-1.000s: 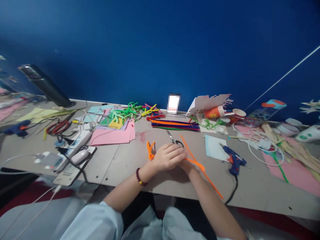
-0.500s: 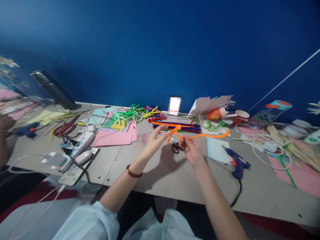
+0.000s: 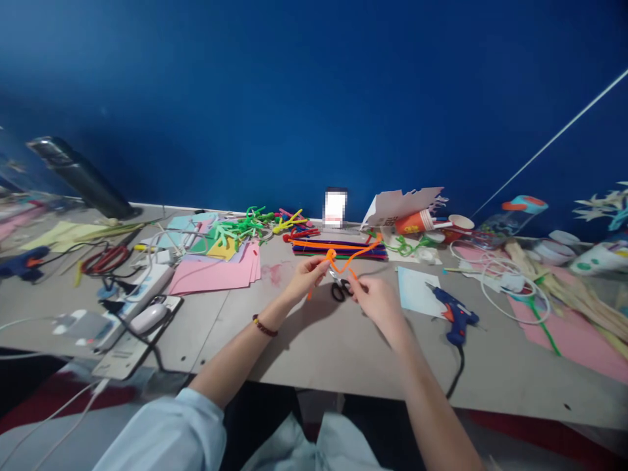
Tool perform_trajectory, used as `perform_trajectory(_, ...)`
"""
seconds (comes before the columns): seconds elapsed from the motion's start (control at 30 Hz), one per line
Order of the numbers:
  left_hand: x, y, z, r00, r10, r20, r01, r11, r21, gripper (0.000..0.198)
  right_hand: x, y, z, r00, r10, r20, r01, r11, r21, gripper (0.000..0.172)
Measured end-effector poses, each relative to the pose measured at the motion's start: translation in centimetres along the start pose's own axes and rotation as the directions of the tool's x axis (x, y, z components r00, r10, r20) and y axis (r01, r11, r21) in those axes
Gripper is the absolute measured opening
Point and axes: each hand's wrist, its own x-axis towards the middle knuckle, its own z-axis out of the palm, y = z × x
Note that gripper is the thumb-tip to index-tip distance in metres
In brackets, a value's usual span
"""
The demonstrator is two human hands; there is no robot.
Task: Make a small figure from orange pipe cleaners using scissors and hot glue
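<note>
Left hand [image 3: 309, 278]: pinches the orange fuzzy stick [image 3: 332, 253] by its knot.
Right hand [image 3: 380, 301]: holds the same stick farther along, in closed fingers.
Orange fuzzy stick: bent, up between the two hands.
Scissors [image 3: 336, 277]: on the table [image 3: 318, 353], just beside the right hand.
Glue gun [image 3: 458, 315]: right of both hands.

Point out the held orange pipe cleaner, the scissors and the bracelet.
Orange pipe cleaner [image 3: 331, 254]: head view, bunched part.
Scissors [image 3: 338, 283]: head view, black handles.
Bracelet [image 3: 264, 327]: head view, dark beads.
</note>
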Motion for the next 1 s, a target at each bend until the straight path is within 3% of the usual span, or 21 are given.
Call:
perform_trajectory(0.1, -0.2, -1.0, -0.2, 0.994, 0.083, -0.078, -0.079, 0.996, 0.042, 0.038, 0.4, -1.8, -1.4, 0.995, -0.092, -0.036, 0.094, 0.994, 0.050, 0.034)
perform_trajectory(0.2, -0.5, -1.1, -0.1, 0.973, 0.183, -0.143, -0.171, 0.981, 0.089, 0.034, 2.8, -3.4, -2.2, 0.978, -0.208, -0.014, 0.207, 0.964, 0.168, 0.023)
perform_trajectory(0.3, -0.7, -1.0, -0.1, 0.946, 0.283, -0.157, -0.258, 0.953, 0.160, 0.029, 5.9, -3.9, -2.2, 0.941, -0.298, 0.158, 0.244, 0.925, 0.290, 0.016)
perform_trajectory(0.4, -0.8, -1.1, -0.2, 0.929, 0.334, -0.158, -0.293, 0.927, 0.234, 0.028, 7.9, -3.9, -1.8, 0.866, -0.352, 0.355, 0.179, 0.882, 0.436, 0.016)
perform_trajectory(0.47, -0.9, -1.3, -0.4, 0.929, 0.342, -0.142, -0.299, 0.918, 0.260, 0.027, 8.4, -3.8, -1.7, 0.827, -0.381, 0.413, 0.146, 0.855, 0.497, 0.017)
perform_trajectory(0.63, -1.0, -1.4, -0.5, 0.975, 0.214, -0.064, -0.197, 0.958, 0.208, 0.032, 8.4, -3.4, -1.6, 0.819, -0.338, 0.464, 0.066, 0.859, 0.507, 0.020)
perform_trajectory(0.77, -1.0, -0.9, -0.2, 0.984, 0.167, -0.056, -0.158, 0.977, 0.144, 0.034, 8.6, -2.6, -1.1, 0.776, -0.269, 0.571, -0.074, 0.860, 0.505, 0.028)
perform_trajectory(1.0, -0.7, -1.0, -1.0, 0.996, 0.086, -0.023, -0.087, 0.996, -0.034, 0.033, 8.9, -2.1, 0.5, 0.728, -0.261, 0.634, -0.284, 0.727, 0.625, 0.029)
